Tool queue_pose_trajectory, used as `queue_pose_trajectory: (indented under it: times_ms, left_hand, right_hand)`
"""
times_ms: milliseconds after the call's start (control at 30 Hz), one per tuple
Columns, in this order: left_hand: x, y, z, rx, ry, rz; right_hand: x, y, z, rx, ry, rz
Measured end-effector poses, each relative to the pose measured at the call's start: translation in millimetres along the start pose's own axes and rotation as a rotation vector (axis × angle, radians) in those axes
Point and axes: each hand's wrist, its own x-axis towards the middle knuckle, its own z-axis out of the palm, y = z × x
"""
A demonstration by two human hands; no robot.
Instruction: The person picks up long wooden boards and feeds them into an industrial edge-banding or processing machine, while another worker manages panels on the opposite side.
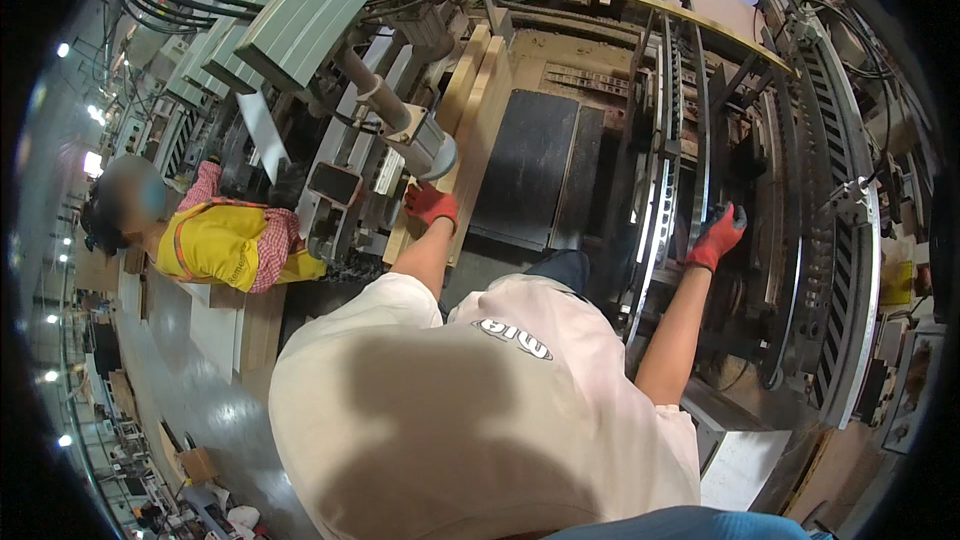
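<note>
My left hand [430,205], in a red glove, lies over the near part of a long pale wooden board [462,70], its fingers curled at the board's edge. A second wooden board [482,130] runs alongside it. Just beyond the hand stands a metal cylinder with a round grey foot [425,147]. Far out to the right, my right hand [718,237], also red-gloved, is closed beside a long metal rail [697,155]. Whatever its fingers hold, if anything, is hidden.
A black flat panel [525,165] lies between the boards and the rails. On the left, a co-worker in a yellow vest [215,245] leans toward the machine. Green-grey beams [320,10] hang overhead at the upper left. A striped machine frame [835,320] borders the right side.
</note>
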Motion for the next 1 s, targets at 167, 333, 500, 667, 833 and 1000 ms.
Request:
queue_pose_trajectory:
  times_ms: [167, 333, 500, 667, 833, 1000]
  left_hand:
    - [-35, -8, 44, -0.146, -0.330, 0.303]
    - [-33, -27, 142, -0.136, -0.844, 0.543]
    - [-16, -3, 99, 0.412, -0.923, 0.712]
    - [-62, -50, 170, -0.302, -1.051, 0.295]
    - [-96, -55, 189, -0.057, -1.045, 0.414]
    - [-102, -52, 248, -0.045, -0.837, 0.350]
  right_hand:
    - [-9, -11, 9, 0.109, -0.034, 0.115]
    - [5, 13, -5, -0.083, -0.105, -0.024]
    - [-18, -43, 3, -0.421, -0.116, -0.176]
    - [-43, -64, 37, -0.840, -0.367, -0.316]
    - [-68, -80, 62, -1.488, -0.367, -0.351]
    - [-67, -66, 56, -1.639, -0.337, -0.480]
